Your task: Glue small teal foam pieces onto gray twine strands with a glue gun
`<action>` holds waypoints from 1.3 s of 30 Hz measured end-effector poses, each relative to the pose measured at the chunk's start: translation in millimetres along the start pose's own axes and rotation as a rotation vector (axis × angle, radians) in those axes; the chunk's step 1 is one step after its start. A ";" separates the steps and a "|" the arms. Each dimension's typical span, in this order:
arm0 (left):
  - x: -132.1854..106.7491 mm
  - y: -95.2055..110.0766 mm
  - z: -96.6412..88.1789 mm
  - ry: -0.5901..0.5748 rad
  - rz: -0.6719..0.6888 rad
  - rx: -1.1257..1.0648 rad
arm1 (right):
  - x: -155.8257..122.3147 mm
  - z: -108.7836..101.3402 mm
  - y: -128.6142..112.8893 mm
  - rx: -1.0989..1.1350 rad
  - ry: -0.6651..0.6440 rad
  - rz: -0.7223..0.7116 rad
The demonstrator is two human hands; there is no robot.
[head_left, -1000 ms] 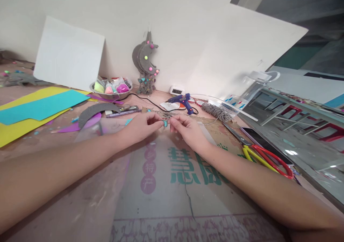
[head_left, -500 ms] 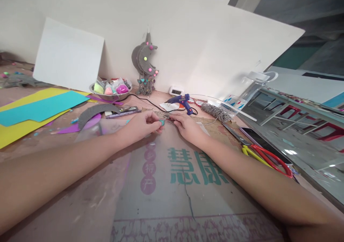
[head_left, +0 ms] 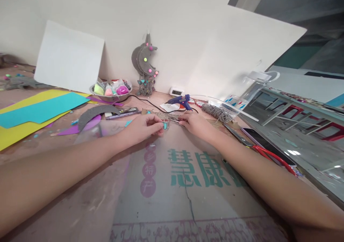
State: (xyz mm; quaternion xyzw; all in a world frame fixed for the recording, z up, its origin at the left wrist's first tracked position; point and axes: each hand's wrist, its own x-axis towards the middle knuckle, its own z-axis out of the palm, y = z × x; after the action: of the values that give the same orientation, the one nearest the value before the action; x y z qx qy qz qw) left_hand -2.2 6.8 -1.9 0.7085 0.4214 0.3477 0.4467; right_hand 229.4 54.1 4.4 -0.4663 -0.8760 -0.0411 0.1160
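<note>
Left hand pinching a turquoise piece, right hand at the thin tools

On the head camera feed, my only view from this end, I have the left hand [head_left: 151, 124] pinching a small turquoise piece [head_left: 165, 125] between thumb and fingertips, above the middle of the printed sheet's [head_left: 161, 206] far edge. The right hand [head_left: 192, 122] is close by on the other side, fingers bent down at some slim metallic tools [head_left: 174, 119]; I cannot tell from here whether its fingertips have closed on one or only touch it.

Just beyond the hands I see a blue glue gun [head_left: 180, 100], with a bundle of grey cord [head_left: 216, 112] to its right. Scissors [head_left: 243, 141] with red handles lie beside the right forearm, next to a phone [head_left: 268, 145]. Past the left forearm I make out a grey crescent [head_left: 94, 115] partly over purple paper [head_left: 92, 123], and a metal bowl [head_left: 107, 98] holding bright packets. Against the wall I see a grey moon ornament [head_left: 145, 61] dotted with coloured balls
</note>
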 end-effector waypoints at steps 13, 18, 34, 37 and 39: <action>0.5 -3.9 1.3 -0.005 -0.044 -0.068 | 9.4 -9.2 36.9 0.648 0.494 0.350; 1.4 -2.8 -0.9 0.072 -0.033 -0.075 | 7.2 -15.9 47.2 0.679 0.566 0.408; 1.9 -4.8 -3.6 0.228 0.010 0.035 | -17.1 -50.4 2.7 0.194 0.610 0.233; 0.8 -3.8 -3.1 0.195 0.046 0.082 | -24.6 -33.5 -29.7 0.245 0.443 0.065; 0.8 -4.0 -3.2 0.197 0.054 0.118 | -27.8 -19.3 -42.1 0.224 0.322 0.009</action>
State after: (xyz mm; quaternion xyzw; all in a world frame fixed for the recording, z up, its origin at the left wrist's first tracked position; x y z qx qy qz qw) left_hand -5.8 9.7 -4.4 0.7071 0.4637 0.4020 0.3513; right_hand 212.7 4.5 17.9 -0.4420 -0.8430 -0.0167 0.3060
